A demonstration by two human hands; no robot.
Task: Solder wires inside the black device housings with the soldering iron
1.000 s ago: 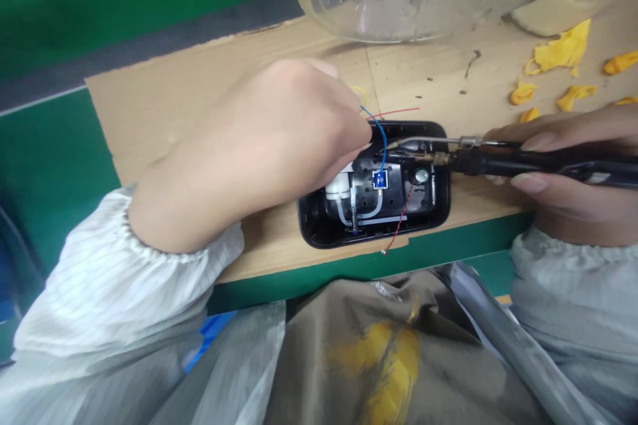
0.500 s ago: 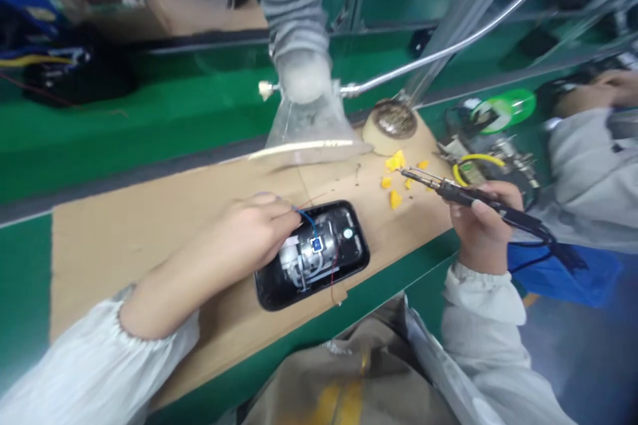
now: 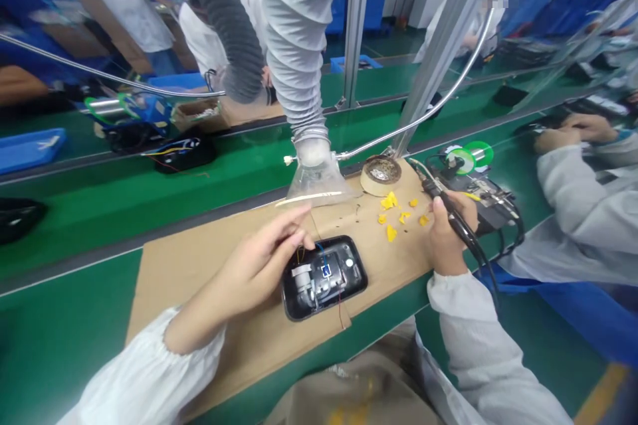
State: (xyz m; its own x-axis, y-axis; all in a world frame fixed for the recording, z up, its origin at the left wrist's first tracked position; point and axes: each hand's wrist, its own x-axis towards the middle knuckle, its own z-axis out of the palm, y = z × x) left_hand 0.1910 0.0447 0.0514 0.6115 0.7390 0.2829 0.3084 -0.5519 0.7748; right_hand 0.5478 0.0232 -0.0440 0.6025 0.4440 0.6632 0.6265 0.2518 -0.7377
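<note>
A black oval housing [image 3: 356,272] with a motor-like part, a small blue board [image 3: 325,271] and thin wires lies on the brown cardboard [image 3: 169,279]. My left hand [image 3: 272,249] is over its upper left edge, index finger stretched out, thumb and other fingers drawn together near the blue wire; what they pinch, if anything, is too small to name. My right hand [image 3: 448,232] is wrapped round a black soldering iron [image 3: 461,222], its tip pointing up and left, away from the housing. Several yellow sponge pieces [image 3: 391,232] lie between the housing and my right hand.
A clear fume hood [image 3: 319,182] on a ribbed hose hangs behind the housing. Beside it stands a round tin [image 3: 381,174]. A green solder spool [image 3: 476,156] and metal stand are at the right. Another person's hands [image 3: 578,131] are at far right.
The view has tilted up. The soldering iron has turned upward and moved back toward the stand. My left index finger has stretched out, while the housing stays on the cardboard.
</note>
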